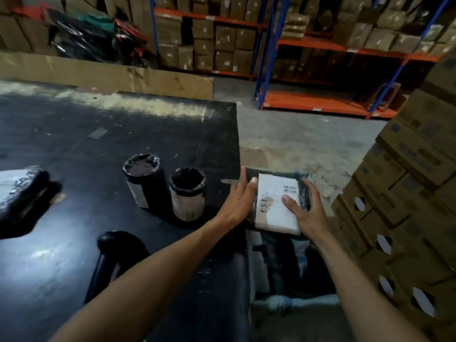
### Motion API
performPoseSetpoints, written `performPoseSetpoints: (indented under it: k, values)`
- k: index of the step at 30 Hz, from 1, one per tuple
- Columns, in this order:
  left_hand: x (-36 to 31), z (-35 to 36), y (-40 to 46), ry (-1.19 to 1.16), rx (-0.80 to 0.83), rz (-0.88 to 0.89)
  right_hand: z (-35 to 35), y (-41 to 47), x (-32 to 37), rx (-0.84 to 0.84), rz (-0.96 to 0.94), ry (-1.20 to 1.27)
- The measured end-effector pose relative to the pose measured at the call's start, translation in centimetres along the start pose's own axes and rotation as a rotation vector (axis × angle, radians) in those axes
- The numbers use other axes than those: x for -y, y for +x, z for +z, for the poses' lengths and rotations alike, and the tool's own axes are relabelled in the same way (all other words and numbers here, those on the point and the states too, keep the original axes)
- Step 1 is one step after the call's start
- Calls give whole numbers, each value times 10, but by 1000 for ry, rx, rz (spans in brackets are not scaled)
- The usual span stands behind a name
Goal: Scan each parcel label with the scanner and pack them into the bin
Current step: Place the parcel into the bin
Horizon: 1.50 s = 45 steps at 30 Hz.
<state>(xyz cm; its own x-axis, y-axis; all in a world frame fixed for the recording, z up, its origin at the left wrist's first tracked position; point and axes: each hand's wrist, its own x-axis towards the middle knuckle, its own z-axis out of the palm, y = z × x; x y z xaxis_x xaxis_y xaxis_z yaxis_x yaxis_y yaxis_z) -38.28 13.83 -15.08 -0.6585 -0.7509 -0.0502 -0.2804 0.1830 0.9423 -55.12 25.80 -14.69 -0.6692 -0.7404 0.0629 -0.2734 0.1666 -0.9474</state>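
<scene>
While the bin (pixel 291 277) at lower right is mostly shadow with murky contents, both hands clasp one black parcel (pixel 276 203), white label up, right above it: left hand (pixel 240 198) on its left edge, right hand (pixel 306 211) on its right. Two wrapped cylinders (pixel 165 188) stand mid-frame on the black table (pixel 74 144). One blurry scanner (pixel 108 257) lies lower left, partly behind the forearm.

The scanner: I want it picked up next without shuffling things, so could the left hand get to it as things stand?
Probably not at once: the left hand grips the parcel over the bin. Once free, nothing lies between it and the scanner on the table.
</scene>
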Motion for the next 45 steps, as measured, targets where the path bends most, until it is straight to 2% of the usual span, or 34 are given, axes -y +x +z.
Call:
performPoseSetpoints:
  k: [2, 4, 6, 8, 14, 22, 27, 32, 35, 41, 45]
  values:
    - [25, 10, 10, 394, 23, -63, -3, 11, -36, 8, 82, -27]
    - [48, 15, 15, 771, 47, -21, -1, 22, -70, 7, 152, -3]
    - [68, 16, 17, 958, 56, 57, 6, 35, -102, 35, 204, -2]
    - [80, 17, 18, 1031, 34, 115, 15, 49, -129, 92, 256, -29]
    - [81, 18, 18, 1050, 10, 142, 56, 86, -181, 195, 353, -72]
    - [79, 17, 19, 1093, 21, 142, 103, 103, -205, 311, 409, -45]
    - [80, 18, 19, 1087, 27, 145, 104, 103, -212, 429, 406, -314]
    - [81, 16, 19, 1084, 25, 150, 102, 104, -189, 536, 407, -560]
    - [81, 15, 17, 1063, 17, 165, 94, 97, -166, 526, 374, -666]
    - [70, 9, 15, 937, 44, 122, 69, 75, -93, 469, 240, -675]
    - [36, -5, 2, 725, 58, 144, 56, 61, -30, 355, 114, -651]
